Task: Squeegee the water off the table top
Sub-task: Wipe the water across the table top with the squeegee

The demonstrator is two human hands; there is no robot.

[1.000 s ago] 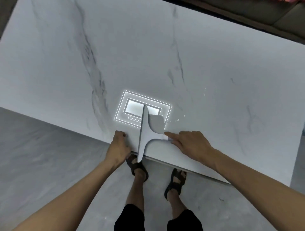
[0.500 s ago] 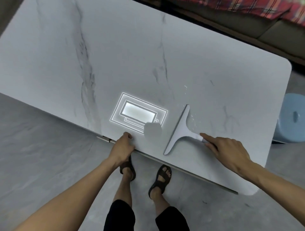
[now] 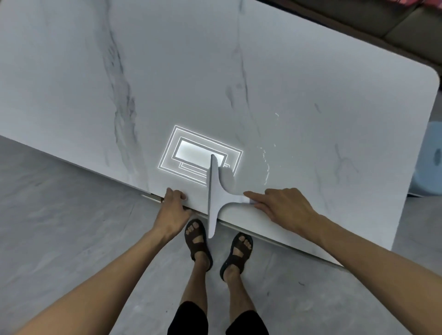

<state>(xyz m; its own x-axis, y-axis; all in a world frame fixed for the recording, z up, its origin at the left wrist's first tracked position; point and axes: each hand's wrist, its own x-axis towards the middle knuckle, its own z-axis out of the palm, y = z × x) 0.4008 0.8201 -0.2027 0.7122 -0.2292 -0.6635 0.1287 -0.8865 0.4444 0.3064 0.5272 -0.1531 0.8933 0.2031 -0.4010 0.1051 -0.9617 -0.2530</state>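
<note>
You're standing in what looks like a home, most likely a living or dining area. The white marble-look table point(image 3: 239, 71) in front of you reads as a dining table, and beyond its far edge sits a dark upholstered sofa point(image 3: 394, 21) with a scrap of plaid cloth point(image 3: 428, 2) on it. A pale blue plastic stool point(image 3: 428, 160) stands just off the table's right end. The floor point(image 3: 59, 215) is grey stone-look tile (you're in open sandals point(image 3: 198, 241), which suits a house).
</note>
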